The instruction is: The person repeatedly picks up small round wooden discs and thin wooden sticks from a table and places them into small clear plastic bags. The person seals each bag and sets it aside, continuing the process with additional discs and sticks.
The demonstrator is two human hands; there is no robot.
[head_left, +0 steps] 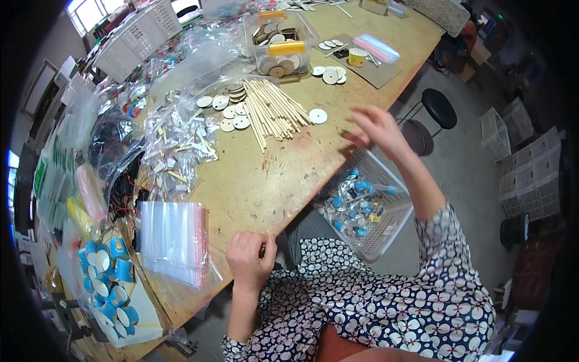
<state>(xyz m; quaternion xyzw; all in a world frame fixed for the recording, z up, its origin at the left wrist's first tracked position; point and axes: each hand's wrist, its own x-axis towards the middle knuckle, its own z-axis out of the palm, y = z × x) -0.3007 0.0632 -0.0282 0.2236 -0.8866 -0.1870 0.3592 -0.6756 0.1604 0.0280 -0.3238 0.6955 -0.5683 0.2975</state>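
My left hand (249,258) rests at the table's near edge, curled into a fist. Whatever its fingers may hold is hidden. Beside it lies a stack of clear plastic bags (172,241). My right hand (379,130) is raised over the table's right edge, slightly blurred, with its fingers apart and nothing visible in them. Close to it is a single white wooden disc (318,116) with a small centre hole. Left of that disc spreads a pile of wooden sticks (274,108). Below my right hand, a white plastic basket (395,226) holds small bagged kits with blue cups.
Blue paper cups (102,283) cluster at the lower left. Small filled packets (178,142) cover the table's left part. A clear bin (253,59) of discs stands at the back, with a yellow cup (357,57) on cardboard to its right. A black stool (439,108) stands beyond the table.
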